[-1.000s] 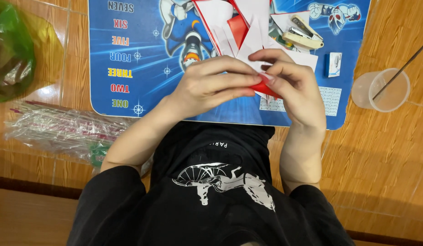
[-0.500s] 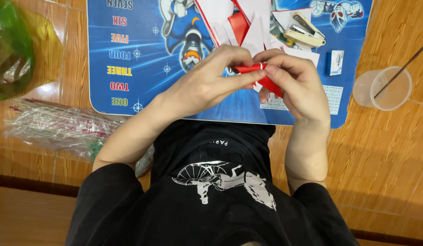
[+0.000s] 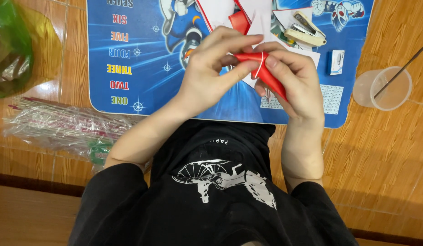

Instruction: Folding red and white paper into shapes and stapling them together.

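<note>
The worktop (image 3: 384, 150) was wood with a warm, lightly glossy grain. On it lay a blue printed mat (image 3: 143, 54), smooth and shiny like laminated plastic. The red roll (image 3: 261, 73) between the left hand (image 3: 211, 73) and right hand (image 3: 298, 86) looked like matt paper, though it was too small to be sure, and a thin pale band circled it. White paper sheets (image 3: 266, 18) behind were matt. The stapler (image 3: 305, 32) showed cream plastic and bright metal. The cup (image 3: 382, 89) was translucent, cloudy plastic. The bag of sticks (image 3: 61, 125) was clear, crinkled film, and the green bag (image 3: 10, 45) glossy thin plastic. The black shirt (image 3: 211, 205) was soft matt cloth.
</note>
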